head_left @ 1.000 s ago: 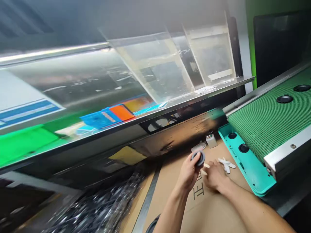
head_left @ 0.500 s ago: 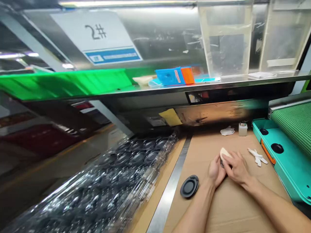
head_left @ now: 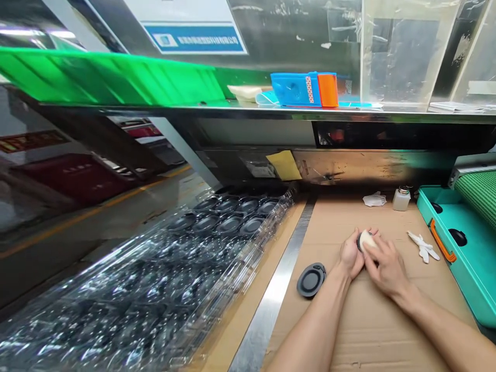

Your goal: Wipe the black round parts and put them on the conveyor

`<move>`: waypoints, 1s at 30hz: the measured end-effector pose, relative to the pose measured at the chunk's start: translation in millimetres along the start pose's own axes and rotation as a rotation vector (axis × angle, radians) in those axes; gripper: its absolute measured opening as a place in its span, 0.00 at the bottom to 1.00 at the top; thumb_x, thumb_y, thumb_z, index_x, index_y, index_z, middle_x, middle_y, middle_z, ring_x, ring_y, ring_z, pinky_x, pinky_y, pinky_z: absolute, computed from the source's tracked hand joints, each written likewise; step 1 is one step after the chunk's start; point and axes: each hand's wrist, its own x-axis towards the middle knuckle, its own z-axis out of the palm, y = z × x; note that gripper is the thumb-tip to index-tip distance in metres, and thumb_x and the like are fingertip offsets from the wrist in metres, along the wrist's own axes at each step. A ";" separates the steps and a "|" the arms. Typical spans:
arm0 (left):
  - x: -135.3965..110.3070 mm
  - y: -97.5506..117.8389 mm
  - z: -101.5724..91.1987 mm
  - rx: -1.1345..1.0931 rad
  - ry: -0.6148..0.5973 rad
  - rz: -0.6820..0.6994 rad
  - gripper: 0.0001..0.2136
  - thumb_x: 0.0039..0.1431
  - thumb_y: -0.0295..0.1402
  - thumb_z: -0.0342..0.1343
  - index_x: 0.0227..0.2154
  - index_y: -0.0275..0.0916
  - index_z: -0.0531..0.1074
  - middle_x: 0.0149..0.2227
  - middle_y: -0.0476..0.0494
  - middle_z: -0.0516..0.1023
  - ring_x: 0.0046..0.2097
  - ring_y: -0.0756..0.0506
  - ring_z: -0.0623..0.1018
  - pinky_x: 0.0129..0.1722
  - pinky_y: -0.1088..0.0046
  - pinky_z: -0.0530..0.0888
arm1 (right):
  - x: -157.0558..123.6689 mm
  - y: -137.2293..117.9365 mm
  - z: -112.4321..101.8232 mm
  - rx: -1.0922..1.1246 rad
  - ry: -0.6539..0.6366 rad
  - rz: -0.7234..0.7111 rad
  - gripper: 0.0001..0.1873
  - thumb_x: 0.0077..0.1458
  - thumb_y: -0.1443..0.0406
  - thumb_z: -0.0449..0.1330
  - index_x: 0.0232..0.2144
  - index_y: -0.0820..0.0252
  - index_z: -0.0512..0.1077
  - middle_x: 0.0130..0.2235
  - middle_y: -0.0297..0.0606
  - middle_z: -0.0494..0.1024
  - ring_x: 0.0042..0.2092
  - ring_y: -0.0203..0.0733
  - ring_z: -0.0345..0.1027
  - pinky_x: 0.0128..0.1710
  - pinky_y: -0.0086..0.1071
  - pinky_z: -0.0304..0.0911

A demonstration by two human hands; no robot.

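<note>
Hands [head_left: 371, 256] | fingers [head_left: 377, 247] clasp pale round part [head_left: 366, 239] | black disc [head_left: 311, 280] beside

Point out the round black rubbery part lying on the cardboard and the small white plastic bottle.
Round black part [head_left: 311, 280]: head view, its centre.
Small white bottle [head_left: 401, 199]: head view, its body.

The left hand [head_left: 351, 257] and the right hand [head_left: 387, 264] are both bare, and so are all the fingers. The left arm [head_left: 310, 330] and the right arm [head_left: 445, 333] are bare too, all the way to the edge of the picture, and they look slim and smooth. The nails are too small to see well.
</note>
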 end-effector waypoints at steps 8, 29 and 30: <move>-0.5 -1.3 -0.7 0.029 -0.036 -0.002 0.13 0.67 0.34 0.47 0.43 0.33 0.74 0.48 0.33 0.79 0.49 0.41 0.79 0.55 0.58 0.73 | 6.5 15.1 -0.8 -0.015 0.032 0.055 0.18 0.64 0.61 0.51 0.52 0.52 0.75 0.54 0.42 0.74 0.46 0.48 0.64 0.47 0.40 0.61; -6.5 -14.3 7.6 0.119 -0.065 0.053 0.18 0.64 0.44 0.54 0.45 0.34 0.75 0.44 0.34 0.79 0.48 0.38 0.79 0.53 0.60 0.73 | 11.9 23.1 -21.3 0.564 -0.103 0.191 0.14 0.63 0.56 0.54 0.41 0.56 0.74 0.38 0.35 0.80 0.38 0.41 0.73 0.39 0.32 0.64; -6.1 -14.4 7.1 0.115 -0.049 0.046 0.17 0.65 0.43 0.53 0.45 0.33 0.75 0.44 0.34 0.80 0.49 0.39 0.79 0.53 0.60 0.73 | 12.1 24.6 -22.1 0.565 -0.147 0.162 0.13 0.62 0.56 0.54 0.40 0.56 0.74 0.38 0.34 0.80 0.38 0.40 0.73 0.39 0.31 0.64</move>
